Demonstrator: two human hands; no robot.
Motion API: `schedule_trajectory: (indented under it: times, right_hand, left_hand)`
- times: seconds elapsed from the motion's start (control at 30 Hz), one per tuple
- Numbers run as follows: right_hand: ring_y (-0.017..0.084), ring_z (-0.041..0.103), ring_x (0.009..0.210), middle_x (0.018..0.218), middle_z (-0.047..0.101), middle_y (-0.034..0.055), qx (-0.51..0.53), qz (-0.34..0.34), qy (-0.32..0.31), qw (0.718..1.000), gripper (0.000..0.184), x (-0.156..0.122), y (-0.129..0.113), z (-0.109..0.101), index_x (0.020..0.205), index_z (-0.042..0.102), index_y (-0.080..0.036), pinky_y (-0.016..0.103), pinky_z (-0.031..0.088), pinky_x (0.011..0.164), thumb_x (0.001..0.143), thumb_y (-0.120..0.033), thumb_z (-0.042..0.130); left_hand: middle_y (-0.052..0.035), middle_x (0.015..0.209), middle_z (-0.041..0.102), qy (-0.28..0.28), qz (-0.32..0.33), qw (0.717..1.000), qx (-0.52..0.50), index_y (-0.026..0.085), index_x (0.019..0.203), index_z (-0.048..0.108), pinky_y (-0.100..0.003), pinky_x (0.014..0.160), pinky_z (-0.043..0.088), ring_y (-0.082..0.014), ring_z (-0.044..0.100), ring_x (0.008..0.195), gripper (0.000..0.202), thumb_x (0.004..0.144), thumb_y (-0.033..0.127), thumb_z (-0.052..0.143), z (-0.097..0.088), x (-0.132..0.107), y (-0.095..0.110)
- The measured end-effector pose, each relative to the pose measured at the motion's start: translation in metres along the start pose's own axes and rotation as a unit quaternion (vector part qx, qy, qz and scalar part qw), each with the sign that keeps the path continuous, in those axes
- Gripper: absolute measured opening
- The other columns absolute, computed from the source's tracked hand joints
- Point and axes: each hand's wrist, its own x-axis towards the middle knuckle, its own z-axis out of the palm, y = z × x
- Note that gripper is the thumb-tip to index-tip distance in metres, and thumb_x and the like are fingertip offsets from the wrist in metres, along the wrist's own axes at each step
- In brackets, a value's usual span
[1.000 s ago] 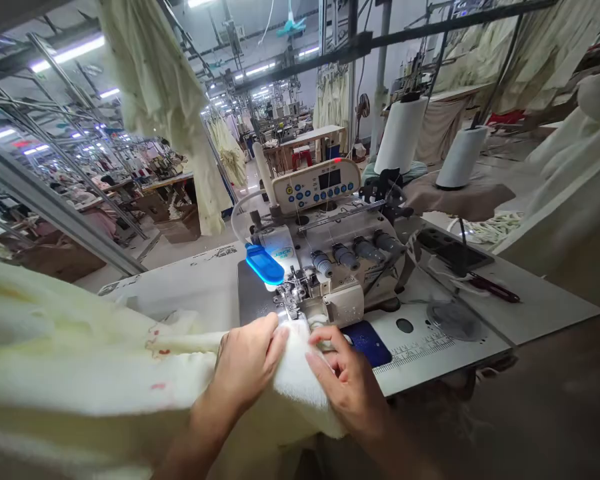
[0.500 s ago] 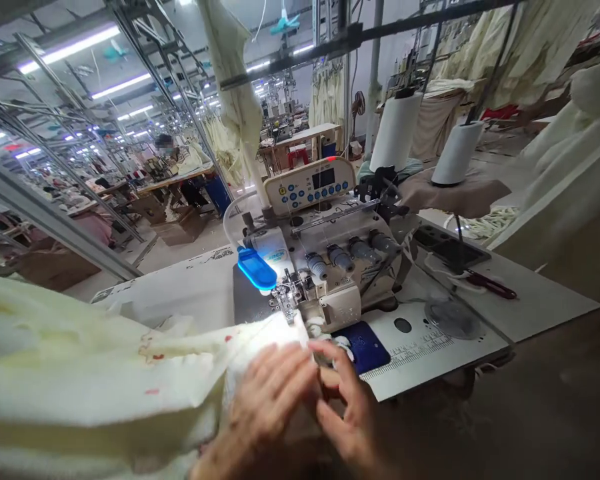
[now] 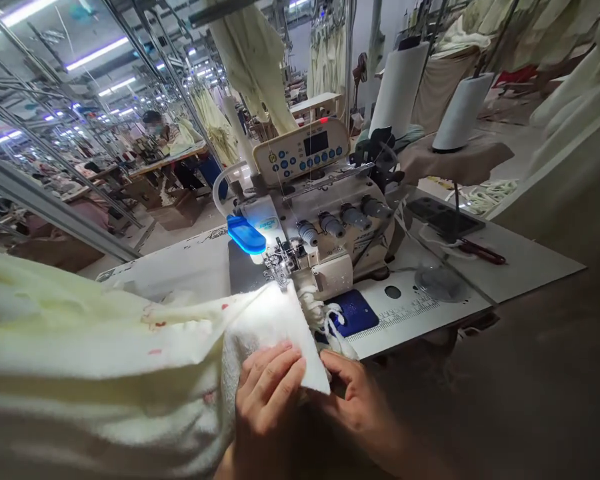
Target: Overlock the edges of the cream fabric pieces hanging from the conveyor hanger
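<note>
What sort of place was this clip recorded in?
Most likely a garment factory floor. An overlock sewing machine with thread cones stands before the person, both hands grip cream fabric at its needle, and further sewing tables and hanging garments stretch behind.

We can read no words or numbers: the blue logo on the sewing machine (image 3: 266, 225), its control panel (image 3: 301, 151) and the table's ruler (image 3: 407, 311) are too blurred.
</note>
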Motion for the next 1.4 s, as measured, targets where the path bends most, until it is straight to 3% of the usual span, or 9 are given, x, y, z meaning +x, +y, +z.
schedule_trajectory:
  times: [0.2, 0.37, 0.43, 0.5, 0.6, 0.73, 0.87, 1.1, 1.4]
  right_hand:
    - [0.010, 0.038, 0.056, 0.059, 0.041, -0.0031, -0.034, 0.017, -0.020, 0.999, 0.033, -0.009, -0.012, -0.011, 0.057, 0.047, -0.017, 0.022, 0.027, 0.051, 0.082, -0.038, 0.055]
    - [0.011, 0.041, 0.055, 0.057, 0.042, -0.0025, 0.060, 0.079, -0.083, 0.992, 0.034, -0.016, -0.029, -0.019, 0.065, 0.057, -0.017, 0.021, 0.032, 0.049, 0.085, -0.041, 0.047]
    - [0.013, 0.048, 0.058, 0.061, 0.050, -0.0012, 0.039, 0.043, -0.117, 0.991, 0.030, -0.017, -0.031, -0.023, 0.074, 0.062, -0.018, 0.022, 0.039, 0.053, 0.087, -0.038, 0.044]
    - [0.015, 0.054, 0.064, 0.070, 0.057, 0.0011, -0.072, -0.048, -0.073, 0.994, 0.021, -0.016, -0.027, -0.027, 0.085, 0.064, -0.020, 0.022, 0.044, 0.057, 0.087, -0.032, 0.046]
    - [0.017, 0.058, 0.076, 0.092, 0.061, 0.0052, -0.225, -0.188, 0.019, 0.956, 0.020, -0.011, -0.015, -0.031, 0.102, 0.062, -0.023, 0.025, 0.048, 0.065, 0.087, -0.023, 0.048]
    - [0.016, 0.058, 0.080, 0.090, 0.062, 0.0026, -0.266, -0.290, 0.009, 0.919, 0.018, -0.004, -0.006, -0.031, 0.096, 0.061, -0.025, 0.028, 0.049, 0.073, 0.089, -0.020, 0.045]
    - [0.016, 0.057, 0.078, 0.087, 0.062, 0.0029, -0.292, -0.327, 0.039, 0.898, 0.020, 0.004, -0.005, -0.031, 0.095, 0.059, -0.023, 0.031, 0.047, 0.075, 0.088, -0.012, 0.043]
    - [0.016, 0.053, 0.075, 0.087, 0.064, 0.0037, -0.283, -0.362, 0.082, 0.885, 0.018, 0.032, -0.008, -0.028, 0.094, 0.058, -0.017, 0.032, 0.040, 0.069, 0.083, -0.005, 0.053]
    - [0.018, 0.051, 0.076, 0.090, 0.065, 0.0045, -0.342, -0.385, 0.112, 0.850, 0.012, 0.076, 0.001, -0.033, 0.093, 0.061, -0.016, 0.033, 0.042, 0.071, 0.086, -0.014, 0.052]
  left_hand:
    - [-0.0051, 0.081, 0.064, 0.033, -0.010, 0.997, -0.062, 0.014, 0.099, 0.062, -0.031, 0.075, 0.048, -0.0152, 0.059, 0.085, 0.023, 0.079, 0.006, 0.055, -0.008, 0.004, 0.007]
    - [-0.0057, 0.083, 0.065, 0.047, 0.023, 0.999, 0.015, 0.014, 0.098, 0.064, -0.033, 0.079, 0.045, -0.0170, 0.059, 0.087, 0.021, 0.078, 0.010, 0.058, -0.014, 0.004, 0.015]
    - [-0.0061, 0.082, 0.064, 0.049, 0.035, 0.996, 0.060, 0.013, 0.095, 0.065, -0.034, 0.079, 0.041, -0.0171, 0.057, 0.086, 0.019, 0.078, 0.009, 0.058, -0.016, 0.003, 0.017]
    - [-0.0063, 0.081, 0.064, 0.037, 0.043, 0.996, 0.072, 0.011, 0.094, 0.065, -0.034, 0.079, 0.039, -0.0166, 0.056, 0.083, 0.018, 0.079, 0.007, 0.054, -0.018, 0.003, 0.018]
    - [-0.0049, 0.077, 0.062, 0.029, 0.037, 0.997, 0.058, 0.010, 0.093, 0.063, -0.034, 0.078, 0.039, -0.0151, 0.055, 0.079, 0.019, 0.079, 0.005, 0.052, -0.015, 0.005, 0.020]
    - [-0.0090, 0.089, 0.064, 0.049, 0.001, 0.997, 0.060, 0.013, 0.093, 0.055, -0.043, 0.090, 0.043, -0.0216, 0.057, 0.097, 0.014, 0.080, 0.015, 0.054, -0.004, 0.010, 0.015]
    - [-0.0165, 0.121, 0.058, -0.021, 0.006, 0.993, 0.115, 0.008, 0.113, 0.052, -0.051, 0.106, 0.030, -0.0281, 0.041, 0.125, 0.030, 0.084, 0.012, 0.045, 0.000, 0.009, -0.002]
    - [-0.0162, 0.126, 0.054, -0.076, 0.004, 0.988, 0.134, 0.005, 0.122, 0.049, -0.043, 0.104, 0.038, -0.0248, 0.041, 0.126, 0.047, 0.078, -0.003, 0.039, -0.007, 0.018, -0.025]
    - [-0.0102, 0.134, 0.048, -0.183, -0.046, 0.969, 0.157, 0.012, 0.130, 0.041, -0.044, 0.103, 0.039, -0.0226, 0.041, 0.126, 0.048, 0.084, 0.009, 0.032, -0.007, 0.042, -0.056]
